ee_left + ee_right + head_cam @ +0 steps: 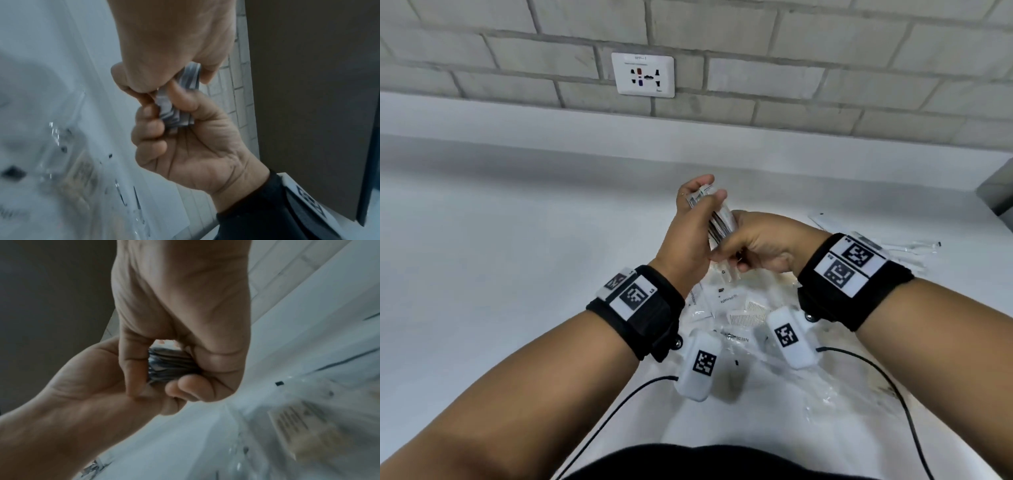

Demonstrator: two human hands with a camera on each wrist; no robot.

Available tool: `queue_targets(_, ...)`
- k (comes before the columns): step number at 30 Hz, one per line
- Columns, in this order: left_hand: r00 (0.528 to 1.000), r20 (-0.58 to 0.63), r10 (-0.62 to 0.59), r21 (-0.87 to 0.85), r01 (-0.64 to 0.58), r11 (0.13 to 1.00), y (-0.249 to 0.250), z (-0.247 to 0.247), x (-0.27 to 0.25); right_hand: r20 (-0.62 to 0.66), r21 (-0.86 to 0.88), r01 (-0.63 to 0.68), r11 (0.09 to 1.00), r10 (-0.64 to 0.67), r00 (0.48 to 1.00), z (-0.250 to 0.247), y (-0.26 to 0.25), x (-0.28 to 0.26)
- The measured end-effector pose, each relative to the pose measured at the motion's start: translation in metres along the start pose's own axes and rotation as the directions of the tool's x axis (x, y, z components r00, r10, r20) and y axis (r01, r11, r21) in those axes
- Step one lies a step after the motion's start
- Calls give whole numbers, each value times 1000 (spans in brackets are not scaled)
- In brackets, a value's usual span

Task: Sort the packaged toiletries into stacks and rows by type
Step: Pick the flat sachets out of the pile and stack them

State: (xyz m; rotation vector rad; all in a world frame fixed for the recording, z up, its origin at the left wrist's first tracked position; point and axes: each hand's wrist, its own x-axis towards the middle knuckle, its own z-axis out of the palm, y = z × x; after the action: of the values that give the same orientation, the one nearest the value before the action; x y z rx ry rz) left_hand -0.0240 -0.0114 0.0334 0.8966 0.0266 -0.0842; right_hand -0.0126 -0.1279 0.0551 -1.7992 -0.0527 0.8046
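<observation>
Both hands hold one bundle of thin white packets (720,222) upright above the white counter (517,257). My left hand (697,219) grips the bundle's upper part, thumb on one side and fingers curled round the other. My right hand (753,243) grips its lower part from the right. In the left wrist view the bundle (177,116) shows its layered edges between the left hand (174,48) and the right hand (193,146). The right wrist view shows the bundle's end (170,366) enclosed by the right hand (185,305) and the left hand (88,378).
Loose packets (736,313), among them combs and toothpaste sachets, lie on the counter under the wrists. Long slim packets (907,247) lie to the right. Clear wrappers (811,394) spread toward the near edge. A wall socket (642,74) is on the brick wall behind.
</observation>
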Motion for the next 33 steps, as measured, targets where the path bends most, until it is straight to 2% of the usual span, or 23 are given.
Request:
queue_targets(4, 994, 100, -37, 327, 2, 945, 22, -24, 51, -108, -176, -17, 984, -2, 994, -30, -17, 41)
queue_targets(6, 988, 152, -3, 497, -73, 864, 39, -35, 78, -176, -304, -42, 952, -13, 984, -46, -26, 61)
queue_targets(7, 983, 182, 15, 628, -128, 768, 48, -38, 92, -198, -393, -66, 917, -14, 980, -53, -30, 73)
queue_targets(8, 974, 225, 22, 762, -189, 619, 55, -41, 104, -216, -490, -94, 867, -16, 976, -59, -33, 83)
queue_targets(9, 959, 282, 9, 868, -259, 423, 60, -44, 118, -227, -578, -125, 806, -12, 974, -63, -36, 95)
queue_targets(11, 910, 404, -94, 915, -403, 28, 64, -49, 139, -234, -718, -187, 670, 21, 972, -66, -39, 113)
queue_targets(12, 881, 442, -165, 877, -464, -123, 64, -50, 150, -234, -765, -206, 610, 35, 972, -67, -41, 124)
queue_targets(13, 859, 453, -237, 831, -504, -237, 61, -53, 159, -236, -799, -220, 559, 44, 971, -66, -41, 132)
queue_targets(15, 853, 393, -343, 775, -508, -375, 56, -60, 176, -232, -839, -229, 494, 56, 971, -66, -40, 151)
queue_targets(16, 861, 351, -368, 772, -489, -406, 53, -64, 183, -231, -842, -230, 489, 59, 971, -68, -40, 159)
queue_targets(18, 872, 309, -381, 791, -458, -406, 49, -74, 198, -228, -838, -223, 498, 52, 972, -73, -40, 173)
queue_targets(22, 890, 309, -335, 834, -423, -355, 40, -84, 216, -226, -862, -195, 468, -11, 974, -90, -39, 198)
queue_targets(28, 897, 308, -318, 834, -415, -364, 28, -86, 227, -207, -891, -162, 424, -63, 976, -105, -35, 205)
queue_targets(33, 898, 320, -302, 831, -420, -366, 29, -85, 236, -197, -868, -80, 490, -193, 961, -115, -33, 202)
